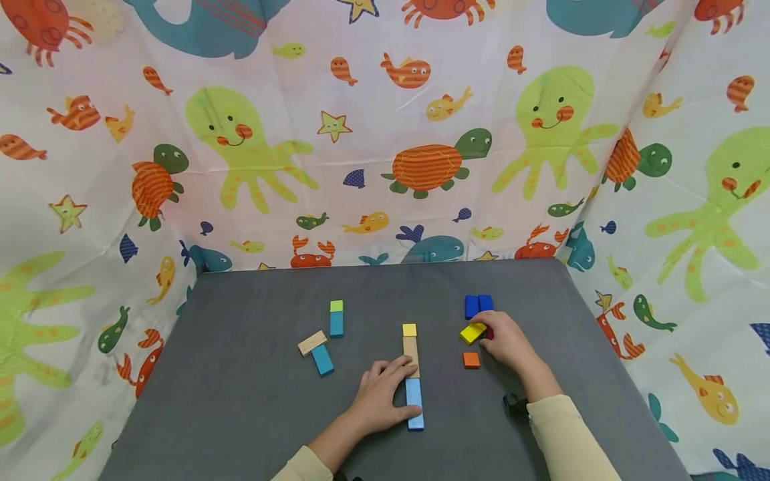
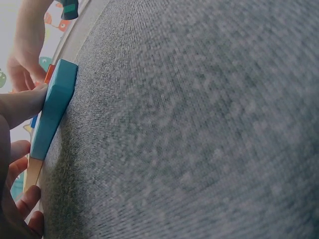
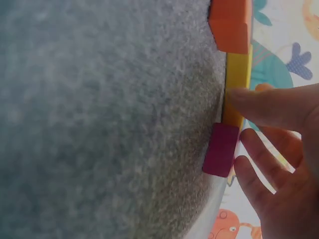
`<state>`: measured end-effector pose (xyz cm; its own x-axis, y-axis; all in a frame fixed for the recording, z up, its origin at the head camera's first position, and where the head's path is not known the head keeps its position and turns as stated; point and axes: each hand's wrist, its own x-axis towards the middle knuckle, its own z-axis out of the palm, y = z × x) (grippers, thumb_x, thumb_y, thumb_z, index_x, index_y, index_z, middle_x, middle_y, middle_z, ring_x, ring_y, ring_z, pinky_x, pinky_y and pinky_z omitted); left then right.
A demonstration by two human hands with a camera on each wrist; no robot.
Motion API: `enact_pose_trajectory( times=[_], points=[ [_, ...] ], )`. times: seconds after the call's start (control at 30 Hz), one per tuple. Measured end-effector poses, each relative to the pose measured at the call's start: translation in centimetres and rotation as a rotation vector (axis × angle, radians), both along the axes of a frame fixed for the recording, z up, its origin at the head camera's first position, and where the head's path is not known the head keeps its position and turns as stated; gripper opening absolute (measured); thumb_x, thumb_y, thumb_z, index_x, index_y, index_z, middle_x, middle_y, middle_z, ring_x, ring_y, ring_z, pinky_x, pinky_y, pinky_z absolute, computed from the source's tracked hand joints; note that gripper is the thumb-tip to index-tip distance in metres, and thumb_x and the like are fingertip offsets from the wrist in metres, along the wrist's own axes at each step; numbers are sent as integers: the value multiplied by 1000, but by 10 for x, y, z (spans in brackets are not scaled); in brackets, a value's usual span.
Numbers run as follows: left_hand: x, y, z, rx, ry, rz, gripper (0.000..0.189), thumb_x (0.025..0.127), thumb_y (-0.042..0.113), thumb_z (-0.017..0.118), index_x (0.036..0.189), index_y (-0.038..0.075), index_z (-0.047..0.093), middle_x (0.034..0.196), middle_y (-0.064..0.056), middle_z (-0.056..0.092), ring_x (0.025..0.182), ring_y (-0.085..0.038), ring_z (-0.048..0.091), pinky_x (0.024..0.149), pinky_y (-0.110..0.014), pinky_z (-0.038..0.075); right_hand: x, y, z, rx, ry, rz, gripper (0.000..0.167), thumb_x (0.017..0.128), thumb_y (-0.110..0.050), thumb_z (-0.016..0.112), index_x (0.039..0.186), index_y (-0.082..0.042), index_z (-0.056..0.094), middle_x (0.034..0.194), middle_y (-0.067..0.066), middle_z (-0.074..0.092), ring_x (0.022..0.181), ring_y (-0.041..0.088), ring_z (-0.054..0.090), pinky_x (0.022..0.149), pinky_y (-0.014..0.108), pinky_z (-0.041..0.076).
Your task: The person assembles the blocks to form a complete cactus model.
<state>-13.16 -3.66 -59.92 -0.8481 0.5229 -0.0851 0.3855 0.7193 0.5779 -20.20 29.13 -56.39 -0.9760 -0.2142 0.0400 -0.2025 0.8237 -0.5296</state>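
At lower centre, the left hand (image 1: 379,399) spreads along the light blue block (image 1: 414,393), as if steadying it; at right, the right hand (image 1: 510,342) seemingly pinches the yellow block (image 1: 472,333).

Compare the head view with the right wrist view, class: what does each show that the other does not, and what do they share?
Only the head view: the left hand touching the wooden block and light blue block, the dark blue blocks, and the green block.

Only the right wrist view: a whole, uncovered face of the purple block; from the head, the right hand partly hides that block.

Both: the right hand at a yellow block, the orange block, the gray cloth and the sea-animal curtain.
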Motion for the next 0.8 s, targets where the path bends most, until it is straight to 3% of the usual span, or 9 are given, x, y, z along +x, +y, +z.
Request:
enact_pose_trajectory(
  times=[0.27, 0.4, 0.6, 0.8],
  points=[
    [-1, 0, 2, -2, -21, 0, 77, 91, 62, 75, 158, 33, 50, 167, 13, 39, 140, -26, 40, 106, -53, 37, -8, -1, -7, 104, 46, 36, 29, 91, -2, 79, 121, -5, 78, 124, 17, 65, 118, 40, 54, 102, 59, 49],
    [-2, 0, 2, -5, -26, 1, 77, 91, 62, 75, 158, 33, 50, 168, 13, 38, 140, -26, 40, 106, -54, 37, -10, -3, -6, 129, 37, 36, 28, 92, -8, 82, 119, -6, 77, 125, 16, 65, 117, 38, 54, 102, 57, 49],
    [-2, 0, 2, -3, -32, -3, 77, 91, 61, 76, 158, 33, 50, 168, 13, 38, 140, -26, 40, 105, -54, 37, -4, -21, 7, 71, -30, 48, 32, 93, -10, 82, 123, -5, 73, 126, 15, 70, 114, 34, 61, 104, 57, 50],
    [-2, 1, 2, 3, -37, 4, 77, 91, 59, 77, 158, 33, 51, 167, 12, 39, 139, -26, 40, 106, -54, 36, -2, -41, 10, 35, -32, 64, 31, 91, -10, 84, 120, -6, 74, 123, 12, 72, 112, 32, 63, 104, 55, 52]
  ],
)
